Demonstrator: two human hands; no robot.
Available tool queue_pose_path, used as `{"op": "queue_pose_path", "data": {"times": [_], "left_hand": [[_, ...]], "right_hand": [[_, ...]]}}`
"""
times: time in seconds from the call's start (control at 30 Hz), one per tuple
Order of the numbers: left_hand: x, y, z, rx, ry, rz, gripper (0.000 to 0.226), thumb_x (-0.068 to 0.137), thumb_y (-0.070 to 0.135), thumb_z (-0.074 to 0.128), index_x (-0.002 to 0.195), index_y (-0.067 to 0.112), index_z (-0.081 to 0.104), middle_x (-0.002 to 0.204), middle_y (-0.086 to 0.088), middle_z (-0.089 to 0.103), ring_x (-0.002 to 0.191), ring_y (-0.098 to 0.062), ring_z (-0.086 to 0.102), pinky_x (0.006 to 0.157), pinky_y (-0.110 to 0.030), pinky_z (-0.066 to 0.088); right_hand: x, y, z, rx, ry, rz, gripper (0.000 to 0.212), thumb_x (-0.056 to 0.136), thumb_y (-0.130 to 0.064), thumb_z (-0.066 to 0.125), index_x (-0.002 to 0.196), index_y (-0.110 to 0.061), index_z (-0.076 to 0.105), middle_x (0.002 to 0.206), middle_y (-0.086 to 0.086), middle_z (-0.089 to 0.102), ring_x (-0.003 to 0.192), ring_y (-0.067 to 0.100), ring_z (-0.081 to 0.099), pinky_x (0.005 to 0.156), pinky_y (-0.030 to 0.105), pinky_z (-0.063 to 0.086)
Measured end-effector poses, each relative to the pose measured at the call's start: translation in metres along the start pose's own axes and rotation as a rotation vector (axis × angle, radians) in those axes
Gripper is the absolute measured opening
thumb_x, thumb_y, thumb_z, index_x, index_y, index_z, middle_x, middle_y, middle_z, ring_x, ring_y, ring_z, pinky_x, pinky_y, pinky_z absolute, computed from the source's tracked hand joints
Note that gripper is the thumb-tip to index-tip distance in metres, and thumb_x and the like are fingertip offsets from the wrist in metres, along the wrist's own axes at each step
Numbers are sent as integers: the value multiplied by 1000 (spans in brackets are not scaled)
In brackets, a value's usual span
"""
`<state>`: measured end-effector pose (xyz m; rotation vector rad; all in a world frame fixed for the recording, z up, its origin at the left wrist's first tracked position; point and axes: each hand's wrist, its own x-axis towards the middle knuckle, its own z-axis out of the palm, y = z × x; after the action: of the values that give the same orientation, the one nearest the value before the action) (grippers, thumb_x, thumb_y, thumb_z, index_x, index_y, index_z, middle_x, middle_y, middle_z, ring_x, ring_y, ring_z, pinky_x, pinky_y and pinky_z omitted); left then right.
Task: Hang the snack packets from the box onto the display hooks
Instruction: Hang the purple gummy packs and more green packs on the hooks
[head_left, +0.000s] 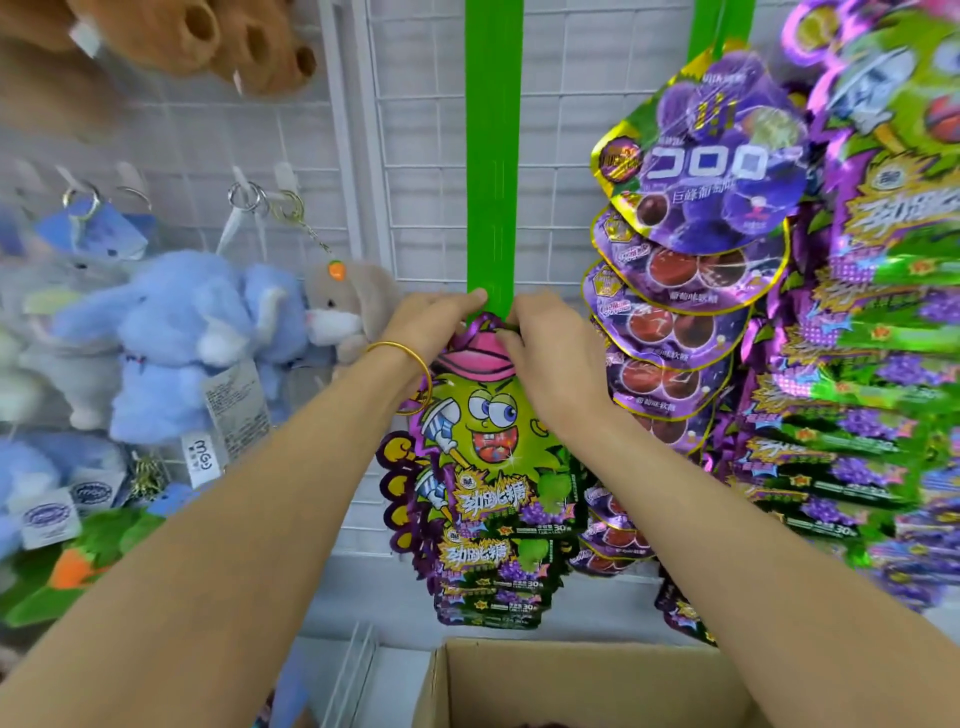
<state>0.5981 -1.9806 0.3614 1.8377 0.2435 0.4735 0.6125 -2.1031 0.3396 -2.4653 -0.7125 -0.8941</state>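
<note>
Hands meet at the top edge of a green-and-purple packet (483, 426), at the middle of the view. Left hand (436, 325) pinches the packet's top left corner, fingertips up against the green strip (493, 156). Right hand (550, 353) curls over the top right, fingers on the pink cap print. Packet hangs below both hands, flat against the strip, face out, upright. Hook itself is hidden behind the fingers. More packets of the same kind (493, 566) overlap just beneath it on the strip. Box (571, 680) sits open at the bottom edge, below the forearms, well apart from the hands. Bangle (413, 364) on the left wrist. Purple packets (717, 171) hang on the right, plush toys (171, 338) on the left, white grid (561, 156) behind.
</note>
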Motion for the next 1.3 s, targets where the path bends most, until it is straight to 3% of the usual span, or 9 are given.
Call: {"op": "queue_pose_path", "data": {"times": [0.2, 0.27, 0.37, 0.5, 0.67, 0.77, 1.0, 1.2, 1.3], "left_hand": [[-3, -9, 0, 42, 40, 47, 37, 83, 44, 60, 69, 10, 60, 68, -5, 58, 63, -15, 50, 64, -24, 39], [-5, -16, -1, 51, 27, 89, 33, 86, 40, 58, 75, 9, 63, 68, -2, 58, 66, -15, 51, 69, -28, 42], [-14, -32, 0, 76, -23, 199, 20, 88, 19, 58, 105, 10, 59, 80, 3, 61, 71, -2, 55, 69, -12, 47], [-26, -61, 1, 259, 122, 422, 48, 80, 6, 61, 126, 11, 47, 116, -5, 56, 107, -15, 53, 99, -31, 43], [-87, -105, 6, 315, 195, 601, 47, 73, 6, 56, 119, 12, 51, 112, 8, 46, 111, -17, 48, 98, -31, 39], [-131, -148, 19, 292, -22, 433, 43, 75, 10, 55, 117, 17, 52, 112, 8, 46, 112, -17, 49, 96, -29, 42], [-153, -191, 40, 374, -301, 131, 37, 84, 4, 57, 118, 18, 53, 120, 0, 45, 102, -9, 51, 74, -13, 46], [-151, -206, 48, 417, -317, 59, 34, 87, 8, 56, 120, 16, 52, 127, -3, 44, 104, -10, 52, 67, -5, 43], [-149, -211, 60, 422, -351, 38, 33, 86, 8, 55, 118, 17, 53, 127, -4, 46, 101, -10, 53, 65, 1, 41]], "right_hand": [[-8, 6, 6, 30, -32, 18, 19, 92, -25, 54, 99, -7, 56, 103, 14, 59, 95, 34, 57, 73, 39, 41], [-11, 8, 10, 42, -80, 32, 21, 91, -26, 54, 98, -6, 57, 102, 15, 61, 96, 35, 57, 73, 39, 42], [-18, 12, 15, 67, -92, 55, 20, 90, -25, 56, 100, -7, 56, 102, 14, 62, 96, 34, 58, 74, 39, 44], [-26, 18, 16, 154, 11, 67, 27, 86, -17, 61, 110, -9, 52, 109, 11, 58, 102, 31, 54, 83, 40, 44], [-97, 37, 14, 262, 251, 23, 26, 83, -9, 62, 107, -11, 56, 104, 5, 57, 91, 20, 54, 77, 30, 43], [-179, 62, 50, 364, -101, 224, 19, 87, -13, 59, 106, -13, 57, 100, 0, 57, 76, 14, 56, 69, 34, 49], [-355, 138, 146, 139, -1060, 736, 49, 87, -39, 60, 125, -10, 47, 124, 15, 58, 115, 31, 55, 94, 38, 46], [-424, 161, 168, 183, -1031, 1243, 100, 60, -53, 80, 133, -4, 34, 133, 14, 48, 125, 32, 46, 103, 38, 40], [-440, 168, 174, 219, -1000, 1367, 106, 56, -46, 84, 134, -3, 28, 136, 17, 43, 127, 33, 42, 107, 43, 36]]}}
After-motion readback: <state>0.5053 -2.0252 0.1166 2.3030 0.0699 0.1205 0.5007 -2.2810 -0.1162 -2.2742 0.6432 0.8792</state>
